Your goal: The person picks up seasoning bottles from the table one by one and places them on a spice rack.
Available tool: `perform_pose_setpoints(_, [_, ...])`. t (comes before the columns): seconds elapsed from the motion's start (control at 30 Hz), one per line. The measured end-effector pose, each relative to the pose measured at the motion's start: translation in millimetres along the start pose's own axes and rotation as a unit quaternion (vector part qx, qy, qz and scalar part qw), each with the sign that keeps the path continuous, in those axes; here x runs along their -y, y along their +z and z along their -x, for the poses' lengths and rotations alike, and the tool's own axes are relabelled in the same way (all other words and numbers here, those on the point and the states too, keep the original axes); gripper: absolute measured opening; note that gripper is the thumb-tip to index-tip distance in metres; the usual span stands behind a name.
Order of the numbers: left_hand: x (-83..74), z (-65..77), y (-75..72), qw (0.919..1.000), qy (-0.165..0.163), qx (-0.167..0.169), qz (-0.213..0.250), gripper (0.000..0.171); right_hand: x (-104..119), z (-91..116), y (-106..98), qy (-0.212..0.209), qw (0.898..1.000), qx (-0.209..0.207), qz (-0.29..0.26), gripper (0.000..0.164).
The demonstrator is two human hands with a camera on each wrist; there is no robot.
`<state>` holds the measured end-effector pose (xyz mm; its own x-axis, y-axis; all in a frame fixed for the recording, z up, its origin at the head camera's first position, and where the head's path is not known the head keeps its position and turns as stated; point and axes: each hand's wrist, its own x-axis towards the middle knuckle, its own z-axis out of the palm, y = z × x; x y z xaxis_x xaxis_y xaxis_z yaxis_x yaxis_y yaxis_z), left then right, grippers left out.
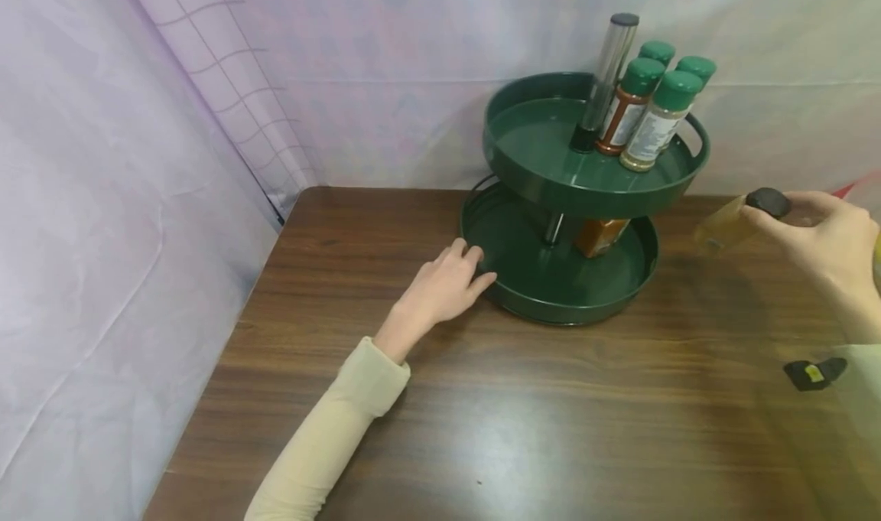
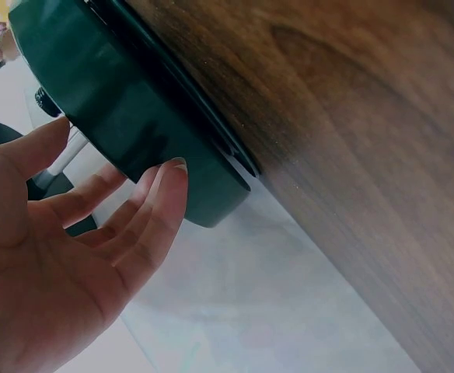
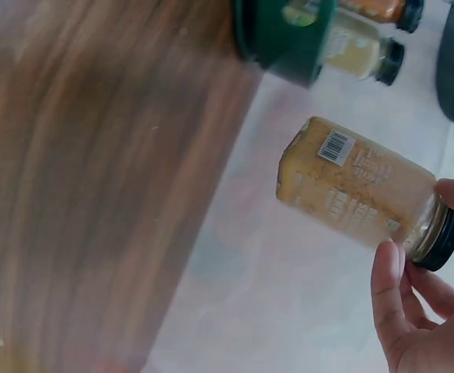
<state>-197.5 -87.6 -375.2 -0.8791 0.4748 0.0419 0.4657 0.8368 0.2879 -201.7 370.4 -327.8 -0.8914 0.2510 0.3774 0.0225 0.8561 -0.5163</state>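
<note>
My left hand (image 1: 440, 288) is at the left rim of the lower tray (image 1: 544, 307) of a two-tier green turntable. In the left wrist view its loosely bent fingers (image 2: 169, 194) lie against the tray's outer wall. Off to the right of the turntable, my right hand (image 1: 826, 238) pinches a spice jar (image 3: 351, 179) by its black lid (image 3: 442, 241). Tan seasoning shows through the jar, which is tilted, base toward the turntable. Inside the lower tray stands an orange spice jar (image 1: 597, 236), with a pale-yellow jar (image 3: 355, 50) near it in the right wrist view.
The upper tray (image 1: 592, 188) carries several green-capped spice bottles (image 1: 643, 138) and a tall clear tube (image 1: 611, 70) with a black top. A wooden table (image 1: 516, 414) bears the turntable, with a white curtain (image 1: 385, 108) behind. A black item (image 1: 812, 374) shows beside the right sleeve.
</note>
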Motion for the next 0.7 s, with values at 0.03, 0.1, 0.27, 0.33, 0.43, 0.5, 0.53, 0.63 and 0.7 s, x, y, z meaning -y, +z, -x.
perform_pose_setpoints(0.03, [0.0, 0.0, 0.0, 1.0000, 0.000, -0.001, 0.000, 0.052, 2.3, 0.8, -1.7, -0.001, 1.000, -0.003, -0.008, 0.058])
perform_pose_setpoints(0.1, [0.0, -0.1, 0.1, 1.0000, 0.001, -0.003, -0.003, 0.052, 7.9, 3.3, -4.0, -0.003, 1.000, -0.006, -0.023, 0.059])
perform_pose_setpoints(0.27, [-0.3, -0.2, -0.3, 1.0000, 0.003, -0.001, -0.004, 0.052, 22.9, 9.6, -4.4, 0.000, 0.999, -0.005, -0.049, 0.062])
perform_pose_setpoints(0.33, [-0.3, -0.2, -0.4, 1.0000, 0.003, 0.000, -0.003, 0.052, 28.6, 11.3, -3.1, -0.002, 0.998, 0.000, -0.057, 0.063])
perform_pose_setpoints(0.43, [-0.2, -0.1, -0.8, 1.0000, 0.005, 0.003, -0.001, 0.053, 36.1, 12.9, -0.5, -0.002, 0.998, 0.010, -0.065, 0.063])
perform_pose_setpoints(0.5, [-0.3, 0.1, -1.1, 1.0000, 0.005, 0.004, -0.001, 0.053, 40.5, 13.2, 1.9, -0.004, 0.997, 0.016, -0.073, 0.062])
perform_pose_setpoints(0.53, [-0.4, 0.2, -1.2, 1.0000, 0.005, 0.004, -0.001, 0.053, 42.6, 13.5, 3.6, -0.006, 0.997, 0.017, -0.076, 0.062])
perform_pose_setpoints(0.63, [-0.5, 0.3, -1.3, 1.0000, 0.005, 0.003, -0.002, 0.052, 47.5, 13.6, 8.3, -0.015, 0.996, 0.024, -0.083, 0.060])
perform_pose_setpoints(0.7, [-0.6, 0.2, -1.1, 1.0000, 0.005, 0.003, -0.003, 0.052, 49.8, 14.1, 11.8, -0.023, 0.996, 0.027, -0.084, 0.057])
